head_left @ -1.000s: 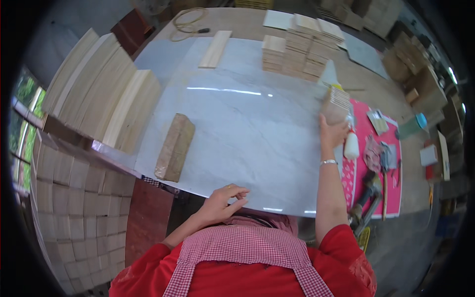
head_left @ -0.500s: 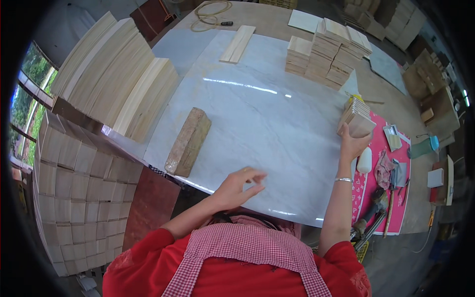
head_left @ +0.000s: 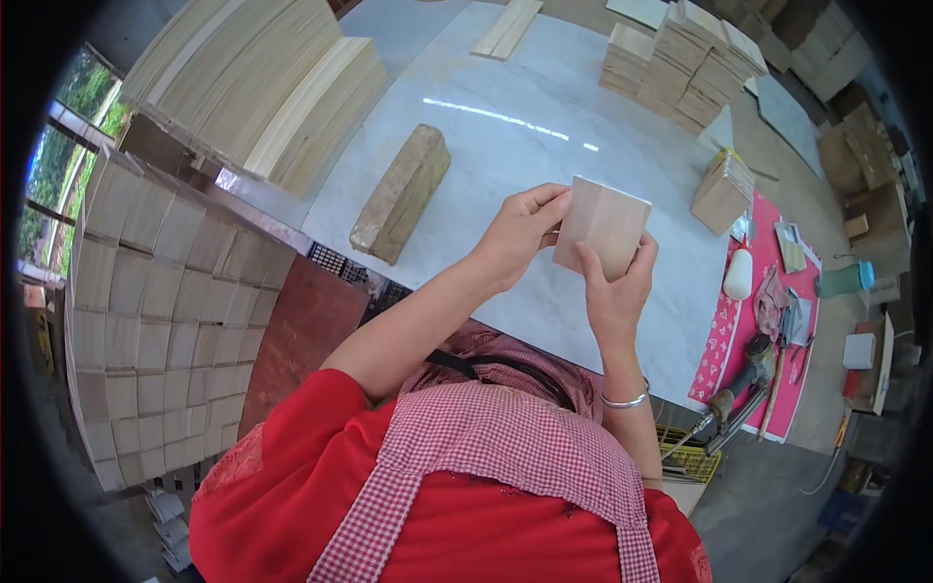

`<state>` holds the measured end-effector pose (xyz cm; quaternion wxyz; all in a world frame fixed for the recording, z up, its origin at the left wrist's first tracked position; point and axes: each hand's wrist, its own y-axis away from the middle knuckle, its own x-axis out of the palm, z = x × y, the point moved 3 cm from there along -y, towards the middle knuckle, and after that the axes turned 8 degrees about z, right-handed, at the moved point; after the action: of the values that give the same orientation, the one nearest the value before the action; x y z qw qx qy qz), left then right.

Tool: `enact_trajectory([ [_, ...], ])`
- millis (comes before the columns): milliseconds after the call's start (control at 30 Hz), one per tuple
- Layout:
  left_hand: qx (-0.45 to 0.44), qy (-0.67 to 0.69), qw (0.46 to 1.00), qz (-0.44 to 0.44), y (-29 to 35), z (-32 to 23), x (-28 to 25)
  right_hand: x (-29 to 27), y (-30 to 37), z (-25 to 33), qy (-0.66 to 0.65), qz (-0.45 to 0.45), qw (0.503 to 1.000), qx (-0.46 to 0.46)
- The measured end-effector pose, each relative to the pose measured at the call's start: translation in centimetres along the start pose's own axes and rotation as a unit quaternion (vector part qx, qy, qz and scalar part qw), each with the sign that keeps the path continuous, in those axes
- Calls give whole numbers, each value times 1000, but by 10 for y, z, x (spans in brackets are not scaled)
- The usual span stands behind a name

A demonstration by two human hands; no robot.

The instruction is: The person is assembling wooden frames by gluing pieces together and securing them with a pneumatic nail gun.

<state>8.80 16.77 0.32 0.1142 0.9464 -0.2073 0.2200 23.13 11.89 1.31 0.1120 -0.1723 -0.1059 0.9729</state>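
Your right hand (head_left: 622, 296) had come away from the small stack (head_left: 722, 196) of square wooden pieces toward the counter's right side, and your left hand (head_left: 513, 235) had risen from the near edge to meet it. Between them you held a pale square wooden panel (head_left: 604, 228) above the near part of the counter (head_left: 505, 146), one broad face toward you. Your left fingers were clamped on its left edge near the upper corner; your right thumb pressed on the lower part of its face while the other right fingers gripped its right edge.

To your left, a rough brown block (head_left: 400, 194) lay near the counter's left edge. Toward the right edge, a white bottle (head_left: 739, 275), a crumpled pink cloth (head_left: 771, 303) and a hand tool (head_left: 721, 403) were on or beside a pink sheet (head_left: 766, 216). Taller wooden stacks (head_left: 685, 68) stood near the far right corner.
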Motion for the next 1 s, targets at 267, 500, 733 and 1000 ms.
enact_trajectory([
  [267, 3, -185, 975, 121, 10, -29, -12, -22, 27, -20, -63, 155, 986, 28],
  [500, 283, -708, 613, -207, 41, -255, -128, -24, 46, -75, -77, 5, 992, 102],
  [733, -92, -802, 353, -473, 91, -436, -254, -29, 58, -139, -56, -47, 991, 110],
  [1000, -245, -701, 471, -476, 93, -459, -299, -26, 54, -136, -29, -48, 995, 86],
])
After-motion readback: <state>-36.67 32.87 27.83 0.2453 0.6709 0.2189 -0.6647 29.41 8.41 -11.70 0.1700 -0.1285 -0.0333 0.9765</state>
